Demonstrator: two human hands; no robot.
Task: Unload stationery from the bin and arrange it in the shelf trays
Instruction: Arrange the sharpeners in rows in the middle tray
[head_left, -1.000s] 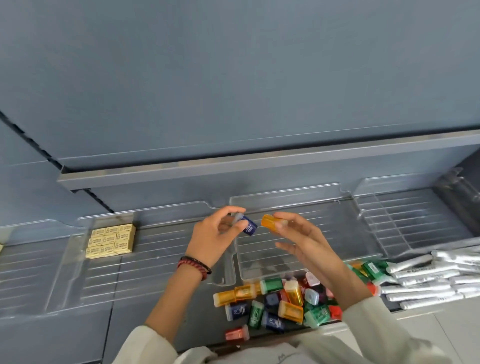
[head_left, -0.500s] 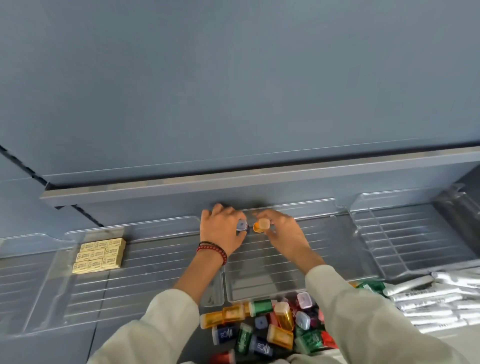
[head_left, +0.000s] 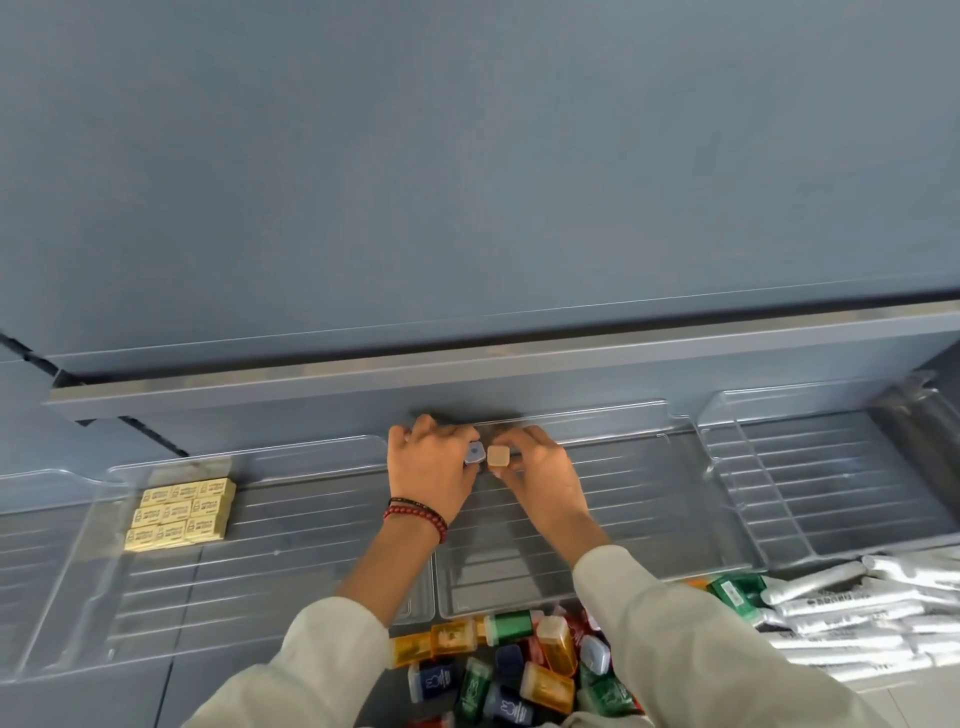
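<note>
Clear shelf tray (head_left: 649, 493): left hand (head_left: 431, 480) pinches blue case (head_left: 474, 453), right hand (head_left: 545, 480) orange case (head_left: 498, 455), caps facing camera

The left hand (head_left: 431, 480) and right hand (head_left: 543, 486) are hiding the bodies of the blue case (head_left: 474, 453) and the orange case (head_left: 498, 455); only their end caps are showing. The sleeves (head_left: 311, 670) and the bottom edge are cutting off the pile of cases (head_left: 519, 670).
</note>
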